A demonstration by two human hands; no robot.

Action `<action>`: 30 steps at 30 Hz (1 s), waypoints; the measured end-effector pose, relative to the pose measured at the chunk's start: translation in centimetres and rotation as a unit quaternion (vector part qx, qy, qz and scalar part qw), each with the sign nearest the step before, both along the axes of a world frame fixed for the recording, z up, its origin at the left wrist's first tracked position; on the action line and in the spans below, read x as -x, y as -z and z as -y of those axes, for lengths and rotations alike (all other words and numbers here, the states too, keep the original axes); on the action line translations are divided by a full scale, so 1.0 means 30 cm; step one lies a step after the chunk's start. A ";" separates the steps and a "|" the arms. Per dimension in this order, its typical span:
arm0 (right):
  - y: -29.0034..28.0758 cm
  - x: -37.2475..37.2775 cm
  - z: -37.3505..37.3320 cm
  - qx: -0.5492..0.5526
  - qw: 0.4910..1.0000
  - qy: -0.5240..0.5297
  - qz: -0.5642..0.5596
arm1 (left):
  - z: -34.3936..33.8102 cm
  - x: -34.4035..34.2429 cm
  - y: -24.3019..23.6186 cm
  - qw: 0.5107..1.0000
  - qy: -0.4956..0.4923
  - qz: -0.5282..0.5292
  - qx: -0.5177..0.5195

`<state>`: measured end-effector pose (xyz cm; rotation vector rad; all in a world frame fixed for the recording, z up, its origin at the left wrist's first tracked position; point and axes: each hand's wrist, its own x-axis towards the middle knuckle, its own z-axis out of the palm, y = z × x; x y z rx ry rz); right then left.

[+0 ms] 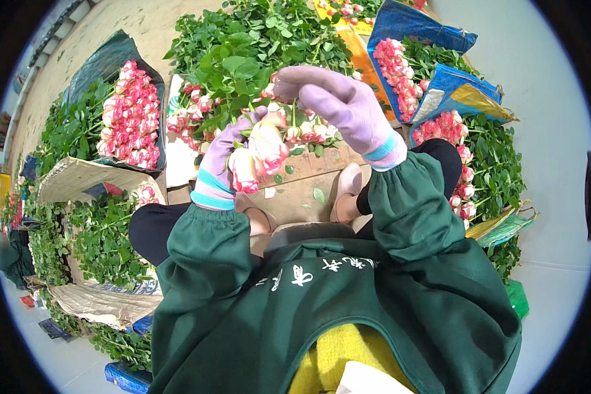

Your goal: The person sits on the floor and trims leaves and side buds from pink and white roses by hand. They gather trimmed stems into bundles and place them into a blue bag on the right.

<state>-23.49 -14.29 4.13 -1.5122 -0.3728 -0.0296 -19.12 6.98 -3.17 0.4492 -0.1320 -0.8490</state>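
My left hand (222, 155), in a lilac glove with a striped blue cuff, is closed around a few pink-and-white roses (266, 147). Their blooms hang toward me, and the leafy stems point away. To the right and a little above, my right hand (352, 111) wears a matching glove. Its fingers stretch to the left, apart from the thumb, and nothing shows in them. Just beyond both hands lies a large heap of leafy rose stems (262, 39), with loose rose heads (308, 131) along its near edge.
Wrapped rose bundles stand at the left (132, 118) and right (395, 79), in dark and blue sheeting. More roses (465, 190) lie by my right knee. An opened cardboard wrap (105, 302) sits lower left. Loose leaves (318, 195) and petals are scattered near my feet.
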 end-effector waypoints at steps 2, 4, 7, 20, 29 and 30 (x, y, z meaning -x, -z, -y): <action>-0.013 0.029 0.000 0.015 1.000 0.006 -0.014 | 0.010 0.004 0.002 1.000 -0.006 -0.009 0.001; -0.026 0.041 -0.005 0.117 0.993 -0.001 -0.006 | 0.015 -0.002 0.015 1.000 -0.009 0.008 -0.025; 0.008 0.009 0.000 0.266 0.943 0.029 0.197 | 0.018 0.009 0.003 1.000 0.015 -0.024 0.006; 0.037 0.067 -0.062 0.034 0.991 0.083 0.094 | 0.040 0.066 -0.083 0.997 0.056 0.043 0.039; 0.046 0.092 -0.030 -0.135 0.990 0.046 -0.013 | 0.035 0.063 -0.056 0.996 -0.046 -0.005 -0.071; 0.047 0.088 -0.004 -0.151 0.988 0.007 -0.005 | 0.024 0.056 -0.058 0.994 -0.035 -0.011 -0.100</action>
